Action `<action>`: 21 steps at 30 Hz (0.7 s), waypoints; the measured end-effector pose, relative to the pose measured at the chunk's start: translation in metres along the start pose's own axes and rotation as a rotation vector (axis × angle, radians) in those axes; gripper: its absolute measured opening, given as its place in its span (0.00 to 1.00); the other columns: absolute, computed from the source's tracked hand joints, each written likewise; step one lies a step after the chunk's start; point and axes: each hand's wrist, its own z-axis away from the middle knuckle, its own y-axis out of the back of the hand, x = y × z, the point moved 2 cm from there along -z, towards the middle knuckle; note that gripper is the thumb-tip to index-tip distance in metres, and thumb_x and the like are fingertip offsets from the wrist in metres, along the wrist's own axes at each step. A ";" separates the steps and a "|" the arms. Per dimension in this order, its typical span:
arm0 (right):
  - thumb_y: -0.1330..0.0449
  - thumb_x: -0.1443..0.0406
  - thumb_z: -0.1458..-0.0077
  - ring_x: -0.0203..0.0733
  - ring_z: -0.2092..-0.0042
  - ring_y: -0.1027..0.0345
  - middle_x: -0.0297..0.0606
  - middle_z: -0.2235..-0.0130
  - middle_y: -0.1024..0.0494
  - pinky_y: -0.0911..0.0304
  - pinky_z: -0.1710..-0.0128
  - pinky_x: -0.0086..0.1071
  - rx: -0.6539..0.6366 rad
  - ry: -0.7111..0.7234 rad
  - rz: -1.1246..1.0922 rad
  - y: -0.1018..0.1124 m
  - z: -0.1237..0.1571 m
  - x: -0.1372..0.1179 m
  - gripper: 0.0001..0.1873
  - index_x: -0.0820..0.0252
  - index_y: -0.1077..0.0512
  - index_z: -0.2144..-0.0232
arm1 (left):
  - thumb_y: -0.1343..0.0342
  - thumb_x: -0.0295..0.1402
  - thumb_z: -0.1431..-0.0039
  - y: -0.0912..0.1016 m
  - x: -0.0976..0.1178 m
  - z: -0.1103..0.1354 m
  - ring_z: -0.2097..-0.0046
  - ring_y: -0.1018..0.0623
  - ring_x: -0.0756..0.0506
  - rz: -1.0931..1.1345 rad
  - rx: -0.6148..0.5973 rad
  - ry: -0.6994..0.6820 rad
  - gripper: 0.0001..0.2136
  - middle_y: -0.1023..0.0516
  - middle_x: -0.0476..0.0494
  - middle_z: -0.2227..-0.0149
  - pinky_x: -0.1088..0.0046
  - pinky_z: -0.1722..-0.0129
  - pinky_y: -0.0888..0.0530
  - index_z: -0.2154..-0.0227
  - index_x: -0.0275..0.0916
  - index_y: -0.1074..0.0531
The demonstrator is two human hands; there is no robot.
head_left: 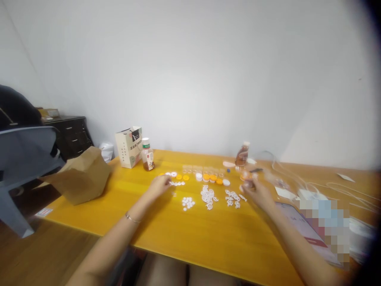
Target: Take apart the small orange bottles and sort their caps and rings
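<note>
My left hand (160,186) is at the left end of a short row of small white discs (178,183), its fingers drawn together. Whatever is between its fingertips is too small to make out. Blurred by motion, my right hand (259,194) is beside an orange-and-clear item (245,175); its grip is unclear. Orange and white round caps (179,177) lie behind the discs. Clear round containers (195,170) stand farther back, with orange and white lidded ones (212,178) in front. Nearer me are loose white discs (188,202) and two piles of white cut-out pieces (207,196) (233,196).
A paper bag (127,149) and a brown drink bottle (148,155) stand at back left, another bottle (242,155) at back right. A brown paper sack (81,174) sits on the table's left edge. Cables (291,171) and a phone-like screen (306,230) lie on the right.
</note>
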 end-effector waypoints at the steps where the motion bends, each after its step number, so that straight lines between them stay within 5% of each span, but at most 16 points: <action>1: 0.44 0.57 0.58 0.44 0.71 0.32 0.39 0.71 0.25 0.38 0.71 0.35 -0.100 0.041 -0.061 -0.004 0.011 -0.013 0.17 0.60 0.31 0.66 | 0.49 0.27 0.51 0.001 -0.010 -0.001 0.66 0.27 0.47 -0.024 -0.004 0.055 0.07 0.25 0.45 0.68 0.75 0.67 0.35 0.68 0.38 0.30; 4: 0.44 0.55 0.55 0.43 0.68 0.31 0.38 0.67 0.24 0.37 0.66 0.34 -0.362 0.164 -0.189 -0.017 0.046 -0.054 0.16 0.57 0.31 0.64 | 0.48 0.26 0.54 -0.002 -0.025 -0.001 0.68 0.27 0.47 -0.039 -0.036 0.133 0.07 0.25 0.45 0.71 0.76 0.69 0.36 0.69 0.37 0.31; 9: 0.44 0.57 0.53 0.44 0.61 0.33 0.37 0.63 0.25 0.39 0.60 0.35 -0.568 0.312 -0.277 -0.034 0.080 -0.100 0.13 0.55 0.31 0.64 | 0.47 0.26 0.54 -0.011 -0.028 -0.004 0.67 0.27 0.47 -0.012 -0.032 0.135 0.07 0.26 0.45 0.70 0.77 0.69 0.35 0.70 0.36 0.31; 16: 0.42 0.61 0.54 0.40 0.65 0.35 0.34 0.67 0.27 0.39 0.64 0.32 -0.696 0.363 -0.333 -0.050 0.089 -0.119 0.09 0.55 0.31 0.67 | 0.48 0.27 0.53 -0.008 -0.026 -0.006 0.68 0.28 0.47 0.022 0.024 0.129 0.07 0.27 0.44 0.70 0.75 0.68 0.34 0.69 0.35 0.31; 21: 0.41 0.63 0.55 0.39 0.66 0.35 0.33 0.69 0.28 0.39 0.65 0.31 -0.689 0.326 -0.383 -0.060 0.096 -0.118 0.10 0.56 0.32 0.66 | 0.46 0.32 0.51 -0.002 0.008 0.008 0.65 0.28 0.47 0.187 0.002 -0.048 0.10 0.28 0.43 0.63 0.74 0.64 0.33 0.64 0.36 0.31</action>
